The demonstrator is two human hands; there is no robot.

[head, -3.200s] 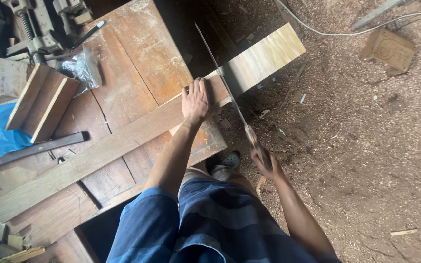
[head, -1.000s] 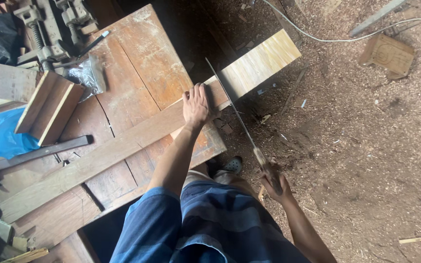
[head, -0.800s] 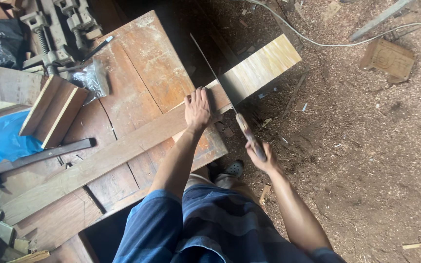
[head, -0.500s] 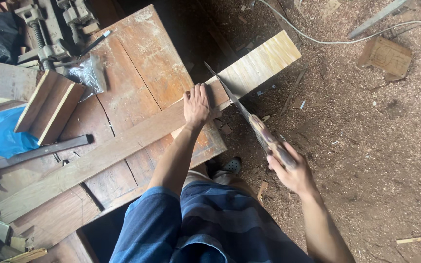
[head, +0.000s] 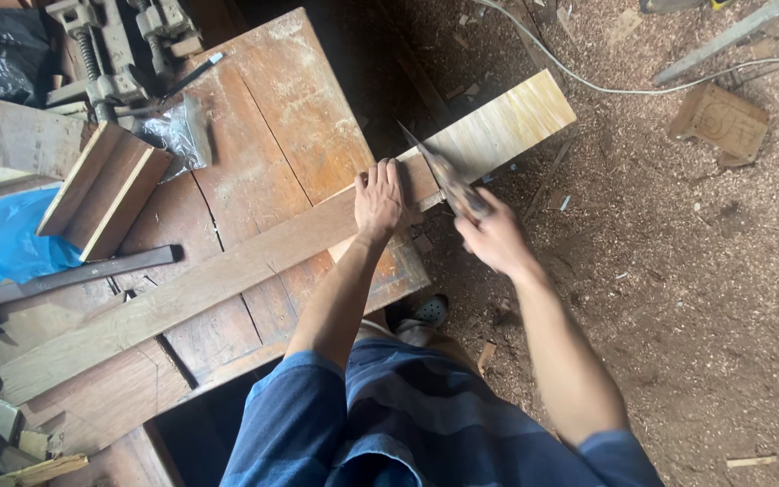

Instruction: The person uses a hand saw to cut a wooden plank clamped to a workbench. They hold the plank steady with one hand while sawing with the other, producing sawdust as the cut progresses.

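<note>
Plank (head: 254, 271) long, pale overhanging end; left hand (head: 379, 197) flat on it.

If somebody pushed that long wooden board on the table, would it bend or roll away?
The long board looks thick and flat, so it would probably stay stiff and slide, not roll. One end hangs past the table, so it might tip without the left hand pressing it.

saw blade (head: 439, 171) motion-blurred, handle hidden inside right hand (head: 496, 239)
</note>
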